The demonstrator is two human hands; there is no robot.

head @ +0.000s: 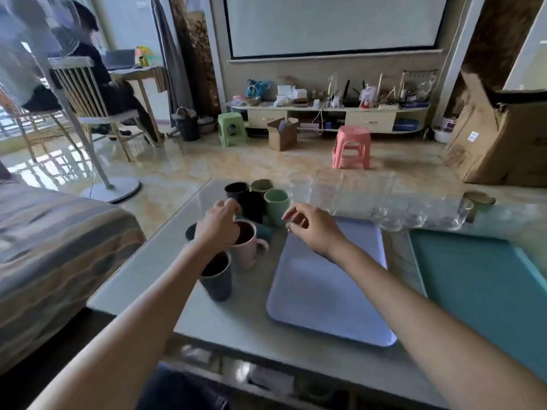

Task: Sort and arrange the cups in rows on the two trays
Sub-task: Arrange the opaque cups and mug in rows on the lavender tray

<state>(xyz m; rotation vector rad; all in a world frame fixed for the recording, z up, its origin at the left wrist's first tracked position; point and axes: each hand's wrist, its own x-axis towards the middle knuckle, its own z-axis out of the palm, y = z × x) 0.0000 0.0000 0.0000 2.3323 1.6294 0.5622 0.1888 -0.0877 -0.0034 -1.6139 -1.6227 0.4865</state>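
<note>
Head view: left hand [218, 224] over pink mug [247, 244], grip seemingly empty; right hand [310, 227] hovering, fingers loosely curled.

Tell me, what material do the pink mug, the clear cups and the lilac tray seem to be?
Pink mug: probably glazed ceramic, thick-walled with a smooth sheen.
Clear cups: see-through, glass or clear plastic; cannot tell which.
Lilac tray: likely matte plastic, one flat colour, rounded moulded rim.

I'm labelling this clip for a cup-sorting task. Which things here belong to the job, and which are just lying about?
Job: lilac tray, teal tray, pink mug, green cup, dark cups, clear glasses, left hand, right hand.

Lying about: pink stool, green stool, cardboard box, fan stand.
</note>
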